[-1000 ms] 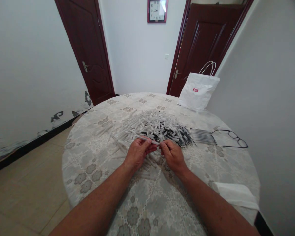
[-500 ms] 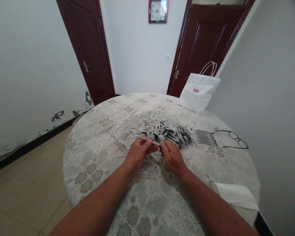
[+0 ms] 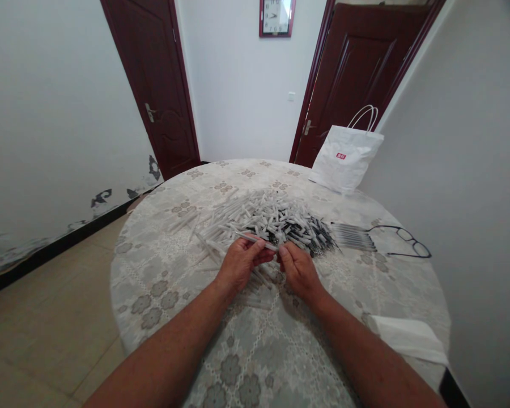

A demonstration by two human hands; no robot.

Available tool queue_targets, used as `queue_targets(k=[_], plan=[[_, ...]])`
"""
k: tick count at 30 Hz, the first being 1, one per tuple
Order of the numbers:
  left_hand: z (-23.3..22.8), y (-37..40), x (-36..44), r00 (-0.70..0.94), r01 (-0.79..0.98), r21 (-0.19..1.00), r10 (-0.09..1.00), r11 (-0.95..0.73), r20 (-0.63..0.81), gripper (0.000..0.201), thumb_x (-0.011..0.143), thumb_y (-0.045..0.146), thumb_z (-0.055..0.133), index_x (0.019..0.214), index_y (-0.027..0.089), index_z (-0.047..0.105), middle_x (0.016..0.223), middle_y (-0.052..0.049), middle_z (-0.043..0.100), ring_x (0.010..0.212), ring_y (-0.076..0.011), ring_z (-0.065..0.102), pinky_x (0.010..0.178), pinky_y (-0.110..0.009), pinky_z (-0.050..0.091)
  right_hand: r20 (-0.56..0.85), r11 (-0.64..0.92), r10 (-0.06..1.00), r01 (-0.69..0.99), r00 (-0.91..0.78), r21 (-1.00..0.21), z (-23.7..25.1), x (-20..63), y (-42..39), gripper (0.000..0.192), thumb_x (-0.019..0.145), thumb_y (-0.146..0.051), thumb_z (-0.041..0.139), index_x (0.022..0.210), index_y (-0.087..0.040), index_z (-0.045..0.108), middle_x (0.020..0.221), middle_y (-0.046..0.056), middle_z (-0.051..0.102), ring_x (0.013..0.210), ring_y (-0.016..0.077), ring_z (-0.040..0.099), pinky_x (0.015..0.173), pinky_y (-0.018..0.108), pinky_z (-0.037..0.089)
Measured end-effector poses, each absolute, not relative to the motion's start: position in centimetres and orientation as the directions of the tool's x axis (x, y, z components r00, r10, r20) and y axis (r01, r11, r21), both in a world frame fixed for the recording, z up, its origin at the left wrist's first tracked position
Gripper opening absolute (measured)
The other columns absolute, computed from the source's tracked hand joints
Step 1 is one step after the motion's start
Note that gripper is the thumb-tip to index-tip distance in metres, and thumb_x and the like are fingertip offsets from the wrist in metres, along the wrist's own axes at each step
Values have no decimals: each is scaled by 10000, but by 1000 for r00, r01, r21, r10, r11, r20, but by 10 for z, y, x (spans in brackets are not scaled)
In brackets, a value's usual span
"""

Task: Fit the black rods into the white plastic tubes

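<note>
Both my hands meet over the near edge of a heap of pen parts on the table. My left hand is closed on a slim, clear pen, which slants down to the right. At the pen's right end, the fingers of my right hand pinch it; they hide that tip. Behind my hands lie small whitish caps, with black pen parts on the heap's right side. Clear tubes spread over the left side, and several more lie under my wrists.
A row of pens lies right of the heap, beside dark-framed glasses. A white handled bag stands at the back right. Something white and folded sits at the near right edge of the round, cloth-covered table.
My hands keep nearly the same hold on the pen. The whole view has shifted very slightly; nothing else visibly differs.
</note>
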State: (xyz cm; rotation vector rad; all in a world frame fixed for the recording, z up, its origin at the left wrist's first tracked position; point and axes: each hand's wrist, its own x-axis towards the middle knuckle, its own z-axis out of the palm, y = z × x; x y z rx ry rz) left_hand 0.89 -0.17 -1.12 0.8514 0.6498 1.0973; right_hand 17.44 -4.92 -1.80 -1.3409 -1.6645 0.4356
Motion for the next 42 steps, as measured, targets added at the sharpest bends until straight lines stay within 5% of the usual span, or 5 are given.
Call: queue_targets(k=[8,17,23,28,42], plan=[[-12,-2,8,329,-499,842,944,205,-35,336,776,354,817,935,150,601,889,-87,769,795,-213,754,823,-387,607,489,371,871,576,58,-728,-18,176,-52,187,964,-359,522,1047,-204,585,851,25,642,749,178,591,686,282,445],[-11,-3,9,341,-488,843,938,226,-54,364,744,370,843,914,141,615,875,-105,762,767,-217,749,800,-391,612,410,325,912,583,14,-744,-21,175,-51,341,1039,-388,372,786,-224,531,686,-2,574,640,167,535,634,283,404],[-11,-3,9,333,-491,846,942,208,-39,358,760,385,829,919,148,614,869,-87,765,762,-204,748,798,-379,610,460,359,888,600,15,-714,-18,176,-53,233,1008,-393,449,960,-212,588,773,5,616,714,175,577,670,281,416],[-12,-2,8,368,-471,856,929,214,-30,341,767,382,825,891,147,612,840,-77,763,758,-207,749,782,-380,615,488,380,873,624,2,-683,-14,175,-55,271,1022,-369,411,853,-219,561,747,3,581,712,173,545,682,288,398],[-6,-1,1,405,-316,942,914,109,30,339,759,434,816,824,140,659,770,-75,750,694,-193,722,765,-377,603,251,229,966,263,55,-937,-18,178,-49,419,1002,-540,417,772,-225,571,632,-8,598,510,144,531,496,264,412]])
